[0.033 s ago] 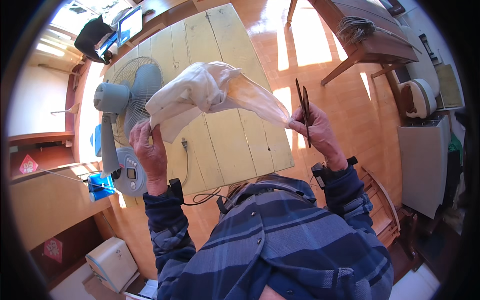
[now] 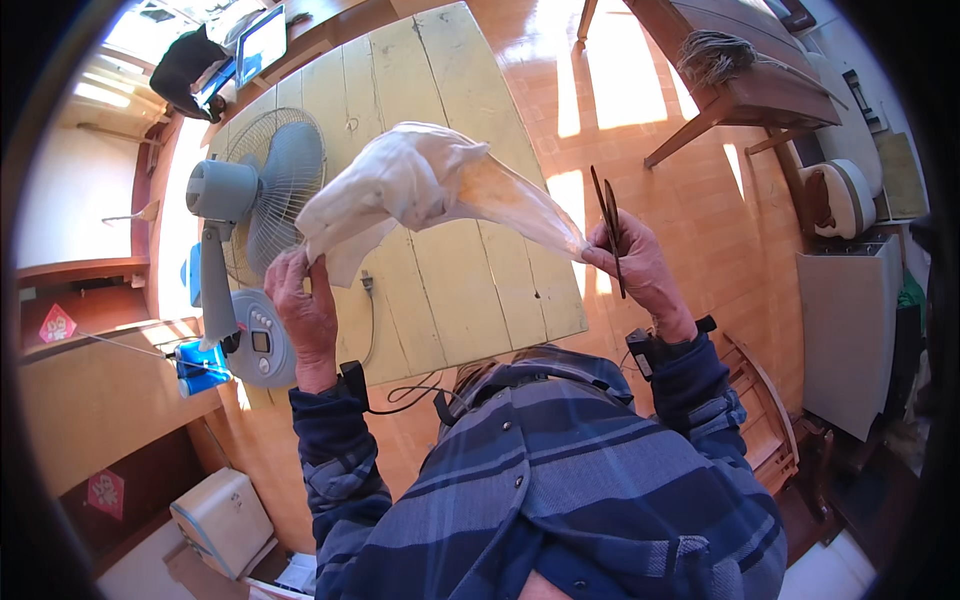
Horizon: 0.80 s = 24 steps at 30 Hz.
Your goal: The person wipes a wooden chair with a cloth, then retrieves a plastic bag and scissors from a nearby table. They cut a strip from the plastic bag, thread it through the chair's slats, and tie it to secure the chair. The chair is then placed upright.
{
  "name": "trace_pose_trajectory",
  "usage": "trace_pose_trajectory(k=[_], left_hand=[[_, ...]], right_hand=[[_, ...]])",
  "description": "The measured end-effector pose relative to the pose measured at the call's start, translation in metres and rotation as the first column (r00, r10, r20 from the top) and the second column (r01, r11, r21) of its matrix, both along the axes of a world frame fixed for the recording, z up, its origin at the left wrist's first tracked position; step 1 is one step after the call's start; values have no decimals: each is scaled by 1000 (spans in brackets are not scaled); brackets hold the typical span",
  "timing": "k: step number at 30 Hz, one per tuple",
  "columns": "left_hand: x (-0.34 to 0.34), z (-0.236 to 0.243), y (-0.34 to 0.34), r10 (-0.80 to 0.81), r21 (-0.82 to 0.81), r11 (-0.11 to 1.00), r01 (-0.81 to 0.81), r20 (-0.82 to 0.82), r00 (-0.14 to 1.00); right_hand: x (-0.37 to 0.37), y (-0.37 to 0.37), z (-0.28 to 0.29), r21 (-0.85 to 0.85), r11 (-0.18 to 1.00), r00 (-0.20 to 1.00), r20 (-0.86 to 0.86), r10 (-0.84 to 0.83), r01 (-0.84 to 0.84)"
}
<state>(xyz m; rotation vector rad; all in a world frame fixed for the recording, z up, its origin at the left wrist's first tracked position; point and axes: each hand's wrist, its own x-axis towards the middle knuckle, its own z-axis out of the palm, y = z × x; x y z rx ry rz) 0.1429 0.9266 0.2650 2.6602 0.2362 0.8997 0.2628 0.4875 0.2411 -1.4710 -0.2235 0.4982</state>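
Observation:
A thin white cloth [image 2: 395, 180] with a pale orange stain spans my two hands above the pale yellow plank table [image 2: 440, 300]. My left hand [image 2: 305, 310] pinches its lower left corner, beside the grey fan [image 2: 220, 185]. My right hand [image 2: 640, 270] grips the cloth's narrow right end along with a long, dark, thin-bladed tool [image 2: 611, 225], probably scissors, held upright; the handles are mostly hidden by the fingers. A cord with a plug [image 2: 368, 285] lies on the table near my left hand.
A black cat [image 2: 185, 70] is by the window next to a screen [image 2: 260, 45]. A wooden table [image 2: 730, 100] with a grey mop head [image 2: 715, 55] is at upper right, a wooden chair [image 2: 760, 400] by my right side, a blue container [image 2: 200, 368] left of the fan base.
Both hands and the stretched cloth have shifted slightly to the right in the picture. Their grips look the same.

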Motion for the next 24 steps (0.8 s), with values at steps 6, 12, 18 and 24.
trace_pose_trajectory(k=[6, 12, 18, 24], left_hand=[[-65, -106, -3, 71, -83, 987, -135, -529, 845], [-82, -94, -34, -11, -107, 992, -62, -577, 817], [-70, -67, -110, -318, -221, 946, 237, -496, 808], [-67, -95, -132, -302, -238, 949, 209, -484, 821]], right_hand=[[-24, -41, -98, -300, 951, 980, -199, 12, -73], [-36, -65, -116, -194, 980, 956, -292, -14, -45], [-30, -57, -103, -152, 986, 970, -242, 27, -66], [-21, -41, -75, -243, 961, 979, -187, 84, -129]])
